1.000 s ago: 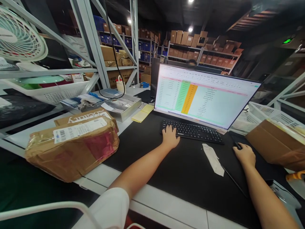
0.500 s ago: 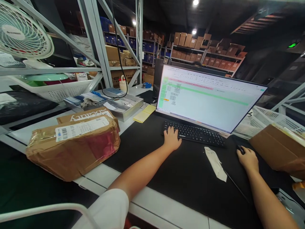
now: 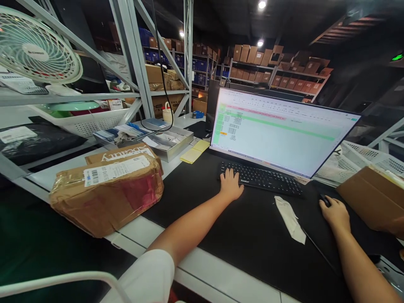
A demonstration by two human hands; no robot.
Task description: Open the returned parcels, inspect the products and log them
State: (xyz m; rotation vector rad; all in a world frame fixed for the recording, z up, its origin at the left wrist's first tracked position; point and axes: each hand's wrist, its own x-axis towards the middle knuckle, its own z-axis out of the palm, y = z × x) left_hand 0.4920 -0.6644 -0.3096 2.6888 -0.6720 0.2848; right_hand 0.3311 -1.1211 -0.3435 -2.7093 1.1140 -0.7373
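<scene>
My left hand rests on the left end of a black keyboard, its fingers spread over the keys. To the right, my right hand is wrapped over a black computer mouse, which shows only in part under the fingers. Behind the keyboard stands a monitor with a spreadsheet on it, one row green and one pink. A crumpled white strip lies on the black desk mat between my hands, beside a thin dark cable.
A taped brown parcel with a shipping label sits at the left. Yellow sticky notes and a grey tray lie behind it. An open carton stands right of the mouse. A fan is on the left shelf.
The whole view has shifted slightly, so things appear a little farther right. My hands keep their places on the keyboard and the mouse, and the screen looks the same.
</scene>
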